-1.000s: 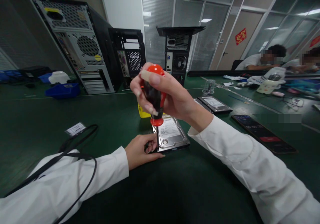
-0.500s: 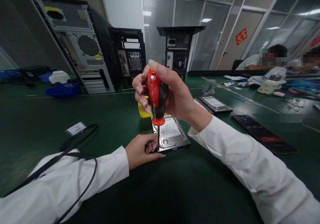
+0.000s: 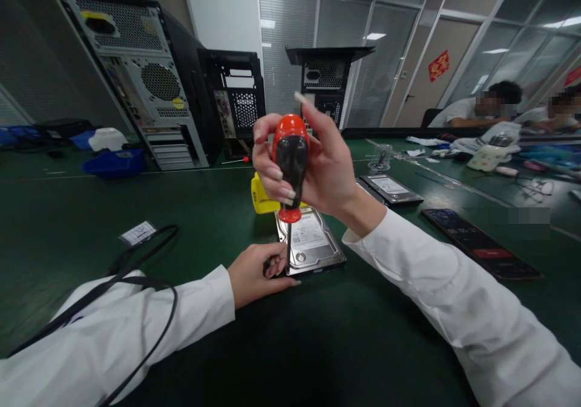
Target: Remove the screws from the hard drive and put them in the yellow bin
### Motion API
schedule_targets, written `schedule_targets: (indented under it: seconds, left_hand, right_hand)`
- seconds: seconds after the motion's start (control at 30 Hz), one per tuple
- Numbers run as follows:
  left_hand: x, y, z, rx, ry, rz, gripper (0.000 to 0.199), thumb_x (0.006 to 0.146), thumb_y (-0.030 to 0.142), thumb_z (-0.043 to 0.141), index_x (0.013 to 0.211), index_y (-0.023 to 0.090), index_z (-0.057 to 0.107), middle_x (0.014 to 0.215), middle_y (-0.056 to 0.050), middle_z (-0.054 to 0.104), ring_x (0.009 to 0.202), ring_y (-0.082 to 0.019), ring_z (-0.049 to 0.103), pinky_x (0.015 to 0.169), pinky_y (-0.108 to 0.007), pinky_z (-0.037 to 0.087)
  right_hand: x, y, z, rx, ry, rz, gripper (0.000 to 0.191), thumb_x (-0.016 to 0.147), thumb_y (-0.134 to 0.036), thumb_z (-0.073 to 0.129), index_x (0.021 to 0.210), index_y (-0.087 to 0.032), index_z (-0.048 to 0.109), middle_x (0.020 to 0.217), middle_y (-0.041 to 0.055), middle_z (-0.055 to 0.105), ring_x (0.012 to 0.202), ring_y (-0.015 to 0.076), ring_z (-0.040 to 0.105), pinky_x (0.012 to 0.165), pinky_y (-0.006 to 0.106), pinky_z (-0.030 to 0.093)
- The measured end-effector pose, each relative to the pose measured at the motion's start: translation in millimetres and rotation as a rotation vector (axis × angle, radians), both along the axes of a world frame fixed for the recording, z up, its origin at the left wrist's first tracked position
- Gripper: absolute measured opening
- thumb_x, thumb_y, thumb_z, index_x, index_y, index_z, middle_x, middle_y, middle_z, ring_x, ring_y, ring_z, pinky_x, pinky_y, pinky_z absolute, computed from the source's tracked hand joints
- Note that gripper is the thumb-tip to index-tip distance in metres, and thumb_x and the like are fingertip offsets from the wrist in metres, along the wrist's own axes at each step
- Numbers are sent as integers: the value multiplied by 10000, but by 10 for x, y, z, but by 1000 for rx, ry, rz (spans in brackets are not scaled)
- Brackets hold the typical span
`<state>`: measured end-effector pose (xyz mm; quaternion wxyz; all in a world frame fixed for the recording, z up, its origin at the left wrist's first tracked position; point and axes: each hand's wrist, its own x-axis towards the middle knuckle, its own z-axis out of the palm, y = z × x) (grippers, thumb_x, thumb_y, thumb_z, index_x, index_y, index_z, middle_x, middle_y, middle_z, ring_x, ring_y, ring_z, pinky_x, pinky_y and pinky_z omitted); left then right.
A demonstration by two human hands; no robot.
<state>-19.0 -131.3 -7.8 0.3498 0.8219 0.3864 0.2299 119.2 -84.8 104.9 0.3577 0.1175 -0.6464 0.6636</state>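
Note:
A screwdriver (image 3: 292, 159) with a red and black handle stands nearly upright, its shaft pointing down at the near left corner of a silver hard drive (image 3: 313, 237). My right hand (image 3: 324, 165) curls its fingers round the handle, the thumb lifted away from it. Low on the left, my left hand (image 3: 258, 271) grips the drive's left edge beside the screwdriver tip, fingers bent and thumb stretched along the near side. The tip itself is too small to make out. Just behind the drive is a yellow object (image 3: 263, 195), partly covered by my right hand.
More hard drives (image 3: 393, 188) and a phone (image 3: 481, 244) lie to the right. Computer cases (image 3: 136, 80) stand at the back. A black cable (image 3: 136, 280) crosses my left sleeve near a small labelled bag (image 3: 137, 233). A blue tray (image 3: 113, 162) is far left; people (image 3: 481, 107) sit far right.
My right hand has turned round the screwdriver handle, and its thumb has come off the top. The handle has rotated, showing more black. My left hand and the drive stay put.

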Motion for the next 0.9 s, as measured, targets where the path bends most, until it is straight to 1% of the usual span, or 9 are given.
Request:
schedule_targets:
  seconds: [0.1, 0.23, 0.33, 0.47, 0.57, 0.67, 0.77, 0.83, 0.9]
  left_hand:
    - [-1, 3, -10, 10, 2, 1, 322, 712, 277, 700, 620, 174, 409, 546, 84, 371, 490, -80, 345, 479, -186, 280]
    - [-6, 15, -33, 25, 6, -3, 321, 715, 285, 699, 625, 173, 413, 546, 83, 373, 490, -81, 349, 481, -186, 282]
    - [-10, 21, -43, 25, 5, -4, 319, 719, 292, 696, 627, 172, 415, 541, 84, 369, 487, -81, 350, 478, -186, 285]
    - [-14, 21, -44, 22, -3, -11, 316, 717, 297, 699, 637, 171, 420, 545, 83, 379, 488, -81, 360, 477, -185, 291]
    - [-14, 18, -35, 22, 5, -14, 313, 719, 299, 697, 638, 171, 423, 543, 83, 379, 489, -82, 361, 478, -185, 291]
    - [-10, 13, -22, 25, 11, -8, 316, 715, 293, 700, 632, 172, 420, 541, 83, 378, 489, -82, 360, 481, -187, 289]
    - [-2, 8, -11, 15, 11, 5, 330, 712, 291, 698, 621, 177, 402, 542, 83, 373, 490, -82, 353, 481, -189, 280]
    - [1, 7, -8, 1, 8, 9, 340, 713, 297, 693, 616, 181, 389, 548, 83, 368, 495, -82, 351, 483, -189, 277]
    - [1, 8, -9, -7, 9, 10, 350, 713, 308, 691, 613, 182, 380, 552, 83, 364, 499, -82, 349, 486, -191, 279]
  right_hand:
    - [-10, -11, 1, 49, -14, 13, 439, 941, -423, 199, 905, -123, 518, 666, 3, 466, 502, 83, 470, 490, 218, 377]
    - [-20, -19, -14, 65, -15, -9, 423, 910, -479, 328, 871, -123, 553, 730, 18, 519, 566, 99, 544, 545, 232, 457]
    - [-34, -14, -34, 56, 18, -67, 374, 878, -490, 420, 862, -141, 552, 764, 19, 563, 576, 99, 582, 561, 229, 494]
    - [-54, 1, -53, 52, 79, -113, 297, 862, -462, 474, 834, -167, 507, 748, 3, 594, 501, 72, 567, 480, 183, 468]
    - [-59, 1, -52, 52, 62, -66, 266, 878, -444, 447, 829, -183, 461, 652, -28, 572, 376, 37, 461, 383, 145, 385]
    - [-60, -27, -37, 52, 20, -4, 274, 888, -469, 391, 849, -199, 420, 581, -55, 502, 344, 43, 392, 359, 149, 362]
    - [-62, -72, -14, 67, 26, 59, 383, 911, -501, 237, 918, -182, 450, 610, -36, 462, 394, 63, 420, 393, 178, 390]
    - [-61, -91, 0, 66, 2, 87, 437, 932, -450, 158, 936, -156, 481, 637, -18, 449, 448, 74, 454, 445, 198, 411]
    - [-56, -91, 4, 50, -29, 91, 430, 944, -399, 154, 913, -144, 499, 676, -3, 463, 504, 81, 483, 496, 212, 427]
